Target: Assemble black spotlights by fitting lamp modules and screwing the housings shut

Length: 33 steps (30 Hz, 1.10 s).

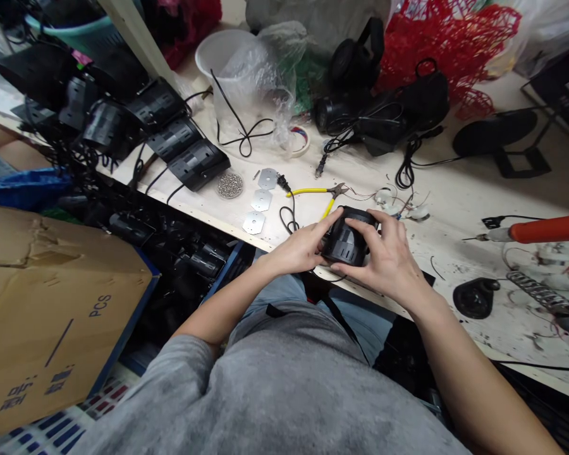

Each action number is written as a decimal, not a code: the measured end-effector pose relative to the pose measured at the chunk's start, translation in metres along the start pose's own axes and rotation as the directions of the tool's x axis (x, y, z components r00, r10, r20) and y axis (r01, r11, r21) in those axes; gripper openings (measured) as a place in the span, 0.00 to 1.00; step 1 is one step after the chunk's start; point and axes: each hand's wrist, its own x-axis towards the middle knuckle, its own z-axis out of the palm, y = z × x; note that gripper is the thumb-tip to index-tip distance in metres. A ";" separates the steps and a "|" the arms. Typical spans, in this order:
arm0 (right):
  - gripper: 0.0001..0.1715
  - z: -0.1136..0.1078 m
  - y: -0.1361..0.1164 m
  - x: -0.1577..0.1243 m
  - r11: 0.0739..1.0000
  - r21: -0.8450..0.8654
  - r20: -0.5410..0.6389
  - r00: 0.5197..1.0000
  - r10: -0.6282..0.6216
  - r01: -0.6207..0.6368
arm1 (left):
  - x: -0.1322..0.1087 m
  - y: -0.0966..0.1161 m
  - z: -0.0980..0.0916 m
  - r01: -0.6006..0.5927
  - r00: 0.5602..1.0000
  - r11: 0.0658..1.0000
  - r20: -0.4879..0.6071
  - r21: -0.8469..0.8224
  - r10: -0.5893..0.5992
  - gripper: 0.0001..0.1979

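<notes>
Both of my hands grip a black plastic housing [345, 243] with slotted sides at the table's front edge. My left hand [303, 248] is closed on its left side, and my right hand [389, 256] wraps its right side with the thumb low and fingers over the top. Just beyond the housing lie cutting pliers [315, 191] with yellow handles. A black cable with a plug [283, 183] curls to their left. Several thin metal plates [261, 200] lie in a row next to a round dish of small screws [230, 185].
Several similar black housings [196, 161] are heaped at the left on the table [436, 189]. A soldering iron [545, 229] with an orange handle points in from the right. A clear plastic tub [227, 57] and tape roll [298, 140] stand behind. A cardboard box [52, 303] is at lower left.
</notes>
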 end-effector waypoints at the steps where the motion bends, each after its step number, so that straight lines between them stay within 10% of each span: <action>1: 0.48 0.000 0.001 0.000 1.000 0.003 0.011 1.000 0.004 -0.004 | 0.000 0.000 0.001 0.006 1.000 1.000 0.006 0.001 -0.006 0.53; 13: 0.50 0.013 0.016 -0.007 0.999 0.045 0.014 1.000 -0.025 0.024 | 0.011 0.010 -0.013 0.204 0.977 0.917 0.132 -0.341 -0.168 0.62; 20: 0.61 0.008 0.017 -0.003 0.913 0.397 0.000 0.994 0.108 -0.099 | 0.040 0.036 0.007 0.333 0.916 0.927 -0.172 -0.171 -0.361 0.65; 24: 0.50 0.008 0.005 -0.007 0.580 0.769 -0.116 0.835 0.538 -0.267 | 0.035 0.034 0.004 0.324 0.862 0.814 -0.205 -0.482 -0.464 0.61; 26: 0.48 0.017 -0.013 -0.009 0.397 0.845 -0.025 0.715 0.699 -0.358 | 0.031 0.034 -0.001 0.266 0.847 0.742 -0.218 -0.615 -0.485 0.55; 28: 0.52 0.029 -0.036 -0.005 0.272 0.866 0.116 0.697 0.708 -0.420 | 0.027 0.036 -0.005 0.177 0.845 0.711 -0.265 -0.681 -0.464 0.45; 33: 0.42 0.046 -0.077 0.015 0.319 0.875 0.017 0.682 0.731 -0.364 | 0.018 0.035 -0.007 0.074 0.839 0.667 -0.316 -0.741 -0.444 0.24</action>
